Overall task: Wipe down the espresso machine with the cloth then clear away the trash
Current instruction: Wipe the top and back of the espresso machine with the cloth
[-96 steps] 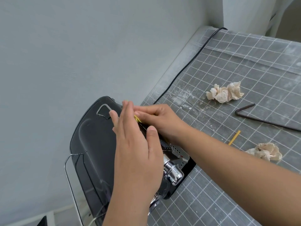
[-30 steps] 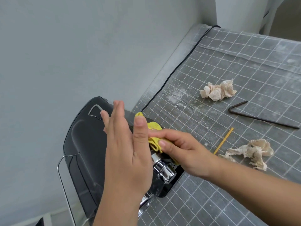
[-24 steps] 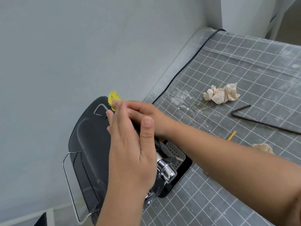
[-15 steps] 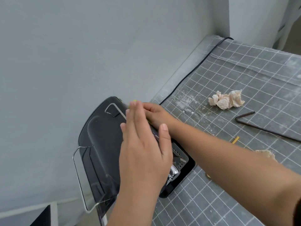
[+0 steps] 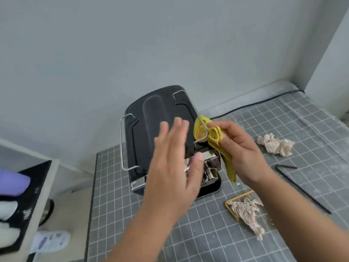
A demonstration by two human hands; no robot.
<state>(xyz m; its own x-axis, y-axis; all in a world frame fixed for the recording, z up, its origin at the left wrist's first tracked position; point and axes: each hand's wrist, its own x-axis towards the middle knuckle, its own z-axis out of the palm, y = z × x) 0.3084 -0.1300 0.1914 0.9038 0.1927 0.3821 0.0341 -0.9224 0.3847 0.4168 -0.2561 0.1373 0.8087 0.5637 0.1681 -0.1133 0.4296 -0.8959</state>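
Note:
The black espresso machine (image 5: pixel 151 118) stands at the left edge of the grey gridded mat, seen from above, with chrome parts (image 5: pixel 210 167) at its front. My right hand (image 5: pixel 239 150) grips a bunched yellow cloth (image 5: pixel 211 136) against the machine's right side, by the wire rail. One end of the cloth hangs down. My left hand (image 5: pixel 173 163) is flat with straight fingers over the machine's top and front, holding nothing. Two crumpled tissue wads lie on the mat: one (image 5: pixel 274 144) to the right, one (image 5: pixel 247 210) nearer me beside a yellow stick (image 5: pixel 231 207).
A bent black rod (image 5: pixel 302 186) lies on the mat (image 5: pixel 311 129) at the right. A black power cable (image 5: pixel 255 104) runs along the wall. Left of the table is a shelf unit (image 5: pixel 24 205) with a purple object, and a shoe (image 5: pixel 49 241) on the floor.
The view has swung so the machine is seen from its front. My right hand has pulled the yellow cloth from the top back corner to the machine's right side. My left hand stays flat.

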